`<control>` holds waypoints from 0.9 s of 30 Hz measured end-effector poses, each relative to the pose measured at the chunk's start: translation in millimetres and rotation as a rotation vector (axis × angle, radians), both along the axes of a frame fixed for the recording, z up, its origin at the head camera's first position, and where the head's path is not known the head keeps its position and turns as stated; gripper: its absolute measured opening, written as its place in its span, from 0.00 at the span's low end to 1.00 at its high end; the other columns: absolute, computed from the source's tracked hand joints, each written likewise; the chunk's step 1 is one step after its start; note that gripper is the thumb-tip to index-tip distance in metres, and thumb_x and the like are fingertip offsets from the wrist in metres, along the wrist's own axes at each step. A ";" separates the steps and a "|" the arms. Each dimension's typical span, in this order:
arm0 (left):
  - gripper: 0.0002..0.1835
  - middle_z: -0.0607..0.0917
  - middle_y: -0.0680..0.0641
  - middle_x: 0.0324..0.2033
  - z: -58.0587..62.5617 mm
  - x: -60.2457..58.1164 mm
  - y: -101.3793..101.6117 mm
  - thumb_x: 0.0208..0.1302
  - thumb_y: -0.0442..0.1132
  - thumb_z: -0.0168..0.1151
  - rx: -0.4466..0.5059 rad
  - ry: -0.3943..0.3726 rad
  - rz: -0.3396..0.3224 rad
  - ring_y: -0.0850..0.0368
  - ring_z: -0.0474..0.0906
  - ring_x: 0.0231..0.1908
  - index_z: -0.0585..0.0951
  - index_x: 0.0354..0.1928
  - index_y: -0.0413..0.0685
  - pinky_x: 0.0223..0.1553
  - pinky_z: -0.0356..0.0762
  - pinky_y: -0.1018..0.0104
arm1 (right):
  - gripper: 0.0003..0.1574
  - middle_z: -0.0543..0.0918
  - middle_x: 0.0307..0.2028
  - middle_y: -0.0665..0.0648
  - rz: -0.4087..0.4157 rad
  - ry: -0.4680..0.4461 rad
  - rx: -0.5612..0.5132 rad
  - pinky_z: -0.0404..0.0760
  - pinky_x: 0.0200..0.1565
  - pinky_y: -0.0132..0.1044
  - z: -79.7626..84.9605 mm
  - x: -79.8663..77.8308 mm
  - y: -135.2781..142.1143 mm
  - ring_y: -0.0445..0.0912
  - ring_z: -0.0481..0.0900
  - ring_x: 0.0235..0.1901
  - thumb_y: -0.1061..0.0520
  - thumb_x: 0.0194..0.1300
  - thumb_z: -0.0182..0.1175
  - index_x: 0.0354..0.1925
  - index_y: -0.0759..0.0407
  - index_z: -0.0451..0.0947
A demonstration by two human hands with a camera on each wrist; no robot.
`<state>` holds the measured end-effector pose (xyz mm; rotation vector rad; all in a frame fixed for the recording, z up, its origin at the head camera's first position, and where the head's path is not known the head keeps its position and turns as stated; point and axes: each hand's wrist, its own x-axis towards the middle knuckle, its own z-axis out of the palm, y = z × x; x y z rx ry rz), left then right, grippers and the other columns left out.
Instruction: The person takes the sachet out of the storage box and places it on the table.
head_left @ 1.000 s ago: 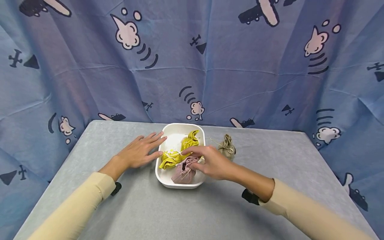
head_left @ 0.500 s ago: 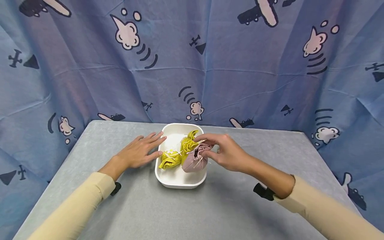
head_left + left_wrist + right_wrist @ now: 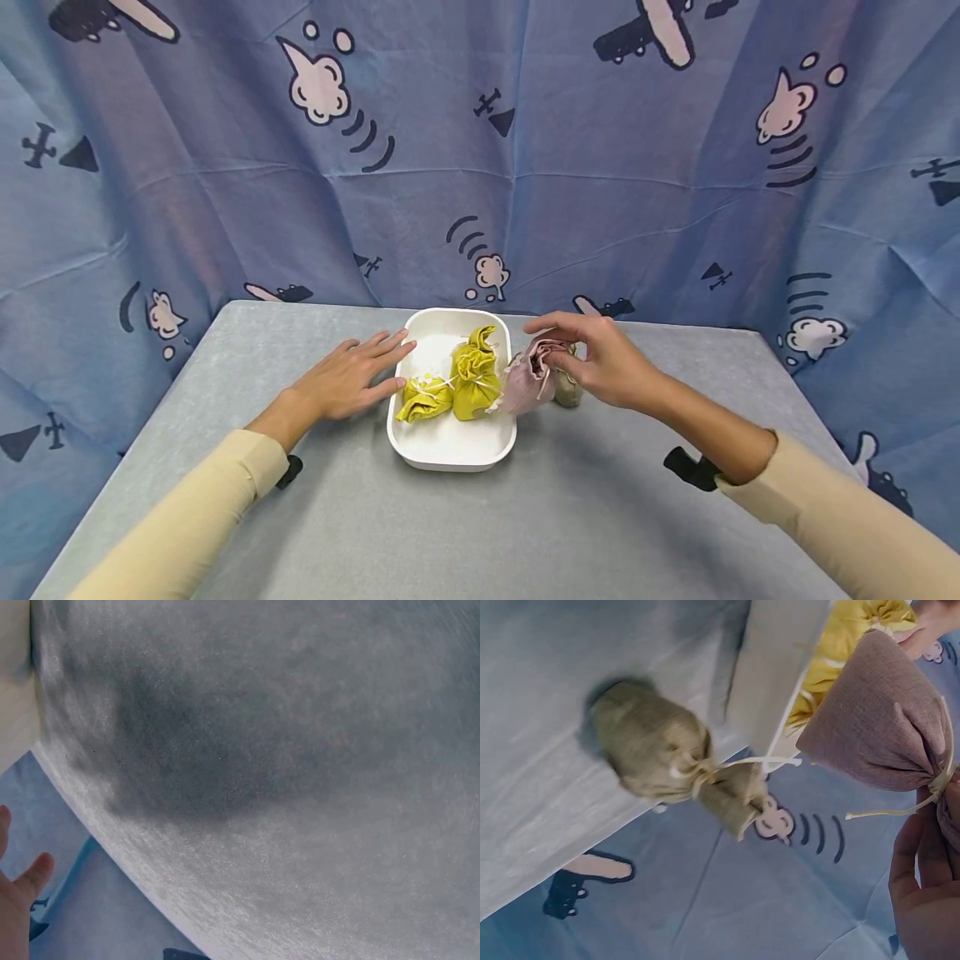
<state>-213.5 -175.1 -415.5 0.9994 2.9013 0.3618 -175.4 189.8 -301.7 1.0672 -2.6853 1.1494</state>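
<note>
My right hand [image 3: 603,358] pinches the gathered neck of a mauve drawstring pouch [image 3: 527,382], which hangs at the right rim of the white tray [image 3: 450,454]. In the right wrist view the mauve pouch [image 3: 885,712] shows its tied cord and full body. Two yellow drawstring pouches [image 3: 475,379] lie inside the tray. An olive-brown drawstring pouch [image 3: 567,390] rests on the table just right of the tray, partly hidden behind the mauve one. Fingers spread, my left hand [image 3: 348,379] touches the tray's left rim.
A grey cloth-covered table [image 3: 420,533] carries everything. Behind it hangs a blue patterned curtain [image 3: 420,150]. In the right wrist view the olive-brown pouch [image 3: 656,742] lies between the table's edge and the tray wall [image 3: 769,667].
My right hand has lifted the mauve pouch from the tray's front and carried it right and back, to the right rim. The left hand has stayed in place.
</note>
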 end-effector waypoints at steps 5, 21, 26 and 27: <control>0.36 0.55 0.50 0.77 -2.1 -0.7 -0.6 0.75 0.64 0.42 -0.003 0.005 -0.001 0.42 0.52 0.75 0.57 0.78 0.57 0.67 0.56 0.35 | 0.26 0.86 0.47 0.56 -0.019 0.006 0.005 0.83 0.47 0.40 -2.0 -6.0 10.2 0.48 0.86 0.46 0.76 0.59 0.65 0.55 0.63 0.81; 0.36 0.54 0.51 0.77 0.2 0.2 -0.8 0.75 0.65 0.41 -0.012 -0.015 0.009 0.43 0.51 0.75 0.55 0.79 0.60 0.67 0.56 0.36 | 0.23 0.87 0.47 0.58 0.006 -0.084 0.026 0.82 0.50 0.42 -26.1 -19.9 20.7 0.50 0.86 0.45 0.79 0.59 0.62 0.51 0.65 0.82; 0.36 0.53 0.52 0.77 -0.2 0.5 -0.8 0.75 0.65 0.41 -0.009 -0.020 0.014 0.45 0.50 0.76 0.55 0.79 0.60 0.68 0.55 0.36 | 0.23 0.86 0.47 0.60 0.009 -0.114 0.018 0.83 0.49 0.42 -37.3 -24.3 19.5 0.50 0.86 0.45 0.80 0.58 0.61 0.51 0.66 0.82; 0.36 0.53 0.53 0.77 -0.5 0.5 -1.0 0.75 0.65 0.41 -0.009 -0.020 0.015 0.45 0.50 0.76 0.55 0.79 0.61 0.68 0.55 0.37 | 0.23 0.86 0.47 0.60 0.008 -0.122 0.020 0.83 0.49 0.43 -39.6 -25.1 18.8 0.50 0.86 0.45 0.80 0.58 0.61 0.51 0.66 0.82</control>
